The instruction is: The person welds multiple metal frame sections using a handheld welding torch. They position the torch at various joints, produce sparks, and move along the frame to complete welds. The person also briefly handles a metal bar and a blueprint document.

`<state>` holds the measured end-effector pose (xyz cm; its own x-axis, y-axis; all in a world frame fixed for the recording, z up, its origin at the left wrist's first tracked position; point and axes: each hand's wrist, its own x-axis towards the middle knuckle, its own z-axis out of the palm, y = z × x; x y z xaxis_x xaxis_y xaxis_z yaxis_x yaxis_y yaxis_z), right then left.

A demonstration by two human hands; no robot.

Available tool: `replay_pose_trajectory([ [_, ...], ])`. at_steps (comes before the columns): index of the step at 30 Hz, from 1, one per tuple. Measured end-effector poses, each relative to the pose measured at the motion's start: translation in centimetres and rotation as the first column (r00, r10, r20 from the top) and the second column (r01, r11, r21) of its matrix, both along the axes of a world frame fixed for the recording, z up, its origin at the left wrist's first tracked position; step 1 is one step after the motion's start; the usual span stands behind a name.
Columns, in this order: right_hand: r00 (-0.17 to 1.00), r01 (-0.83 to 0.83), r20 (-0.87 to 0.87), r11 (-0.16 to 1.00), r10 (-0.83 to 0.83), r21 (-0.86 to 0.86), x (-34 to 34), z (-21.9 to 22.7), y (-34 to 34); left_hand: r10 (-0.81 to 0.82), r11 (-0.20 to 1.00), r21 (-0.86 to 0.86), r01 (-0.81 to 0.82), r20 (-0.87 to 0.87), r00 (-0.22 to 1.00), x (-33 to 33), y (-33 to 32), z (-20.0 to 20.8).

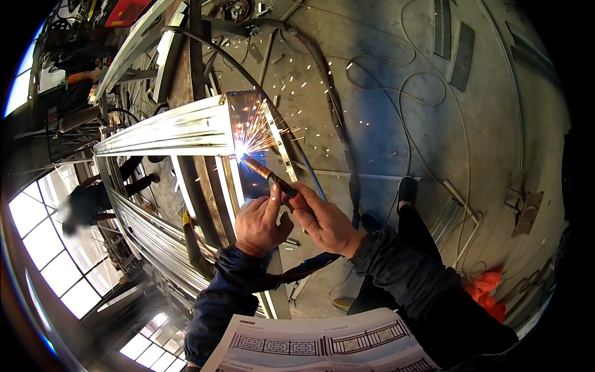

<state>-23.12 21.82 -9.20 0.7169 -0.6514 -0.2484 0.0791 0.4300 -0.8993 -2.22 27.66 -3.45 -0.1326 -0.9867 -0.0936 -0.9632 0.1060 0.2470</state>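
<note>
The right hand is wrapped round a welding torch; the left hand curls beside it, its hold unclear. Just beyond the grip, an arc burns at the metal bars' end: this weld seems unfinished; other joints cannot be judged.

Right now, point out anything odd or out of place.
The left hand and right hand are bare near the welding torch and its sparks, which looks risky. A crumpled orange item lies on the floor, lower right, as if dropped.
</note>
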Motion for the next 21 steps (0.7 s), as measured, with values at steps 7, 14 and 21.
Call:
replay_pose_trajectory([
  [7, 1.0, 0.019, 0.007, 1.0, -0.019, -0.007, 0.13, -0.18, 0.2, -0.046, 0.999, -0.012, 0.046, -0.021, 0.999, 0.41, -0.07, -0.23],
  [14, 1.0, 0.029, 0.0, 0.999, -0.029, -0.037, 0.27, -0.51, 0.57, -0.026, 1.0, -0.002, 0.026, -0.012, 1.0, 0.28, 0.07, -0.3],
  [21, 0.998, 0.056, 0.015, 0.997, -0.055, -0.045, 0.3, -0.55, 0.69, -0.02, 1.0, -0.004, 0.02, -0.006, 1.0, 0.13, -0.03, -0.22],
])
